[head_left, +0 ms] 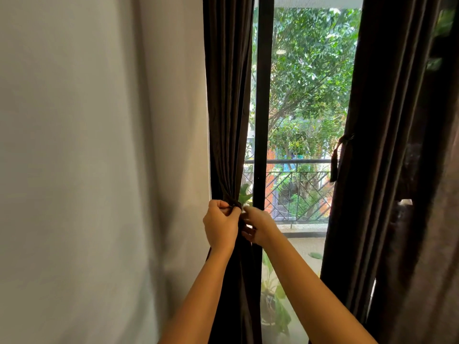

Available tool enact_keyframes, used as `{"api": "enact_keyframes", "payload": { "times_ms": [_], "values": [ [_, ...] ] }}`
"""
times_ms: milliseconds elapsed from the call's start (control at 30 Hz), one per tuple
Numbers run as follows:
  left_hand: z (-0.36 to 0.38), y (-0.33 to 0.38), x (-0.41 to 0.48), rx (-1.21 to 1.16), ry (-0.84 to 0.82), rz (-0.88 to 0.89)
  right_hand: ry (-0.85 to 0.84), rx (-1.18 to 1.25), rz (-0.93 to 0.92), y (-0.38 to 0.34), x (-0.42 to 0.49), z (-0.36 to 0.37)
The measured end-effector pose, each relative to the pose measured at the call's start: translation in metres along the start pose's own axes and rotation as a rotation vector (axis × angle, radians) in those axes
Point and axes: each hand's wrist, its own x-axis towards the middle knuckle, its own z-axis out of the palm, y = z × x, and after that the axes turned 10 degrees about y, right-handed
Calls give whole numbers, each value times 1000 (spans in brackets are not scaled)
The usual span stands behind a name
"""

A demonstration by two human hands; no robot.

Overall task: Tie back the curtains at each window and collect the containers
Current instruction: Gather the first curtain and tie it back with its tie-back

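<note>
Currently: cinching the left curtain (228,120) at the window's left edge.

Left hand (221,220) is fisted round the gathered fabric at the drape's waist, fingers fully curled. It keeps the bunch tight so the folds can't spread back out. Right hand (258,225) is curled too, pinching the same bunch from the glass side, likely to close a tie there. Any band is hidden under the fingers, so can't confirm. The curtain is drawn toward the wall (99,145), off most of the glass beside the window frame (263,95), which is the point of the hold. The right curtain (385,170) at the window's right edge already wears its tie-back (344,142), tail hanging loose. My read: this window is nearly done once the left side is secured. No containers in view.
</note>
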Motion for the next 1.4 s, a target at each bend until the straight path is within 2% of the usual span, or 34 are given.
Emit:
{"api": "enact_keyframes", "payload": {
  "times_ms": [300, 467, 600, 833, 1033, 1167, 1267, 1400],
  "values": [
    [-10, -10, 6, 22, -143, 117, -80, 134, 145, -22, -13, 3],
    [-14, -14, 6, 0, -137, 109, -193, 251, 311, -20, -18, 3],
    [-16, -19, 5, -72, -138, 73, -197, 399, 410, -14, -14, 9],
    [-11, -22, 1, -103, -144, 208, -352, 531, 403, -19, -19, 9],
    [-12, -22, -10, -87, -171, 269, -350, 468, 366, -19, -23, 1],
    [-14, -12, -14, 17, -16, 465, -295, 402, 370, -15, -16, -9],
    [-12, -3, 1, 151, -119, 645, -286, 371, 372, -12, -13, -15],
    [-13, 17, 26, 390, -281, 791, -381, 324, 337, -15, -16, -24]
  ]
}}
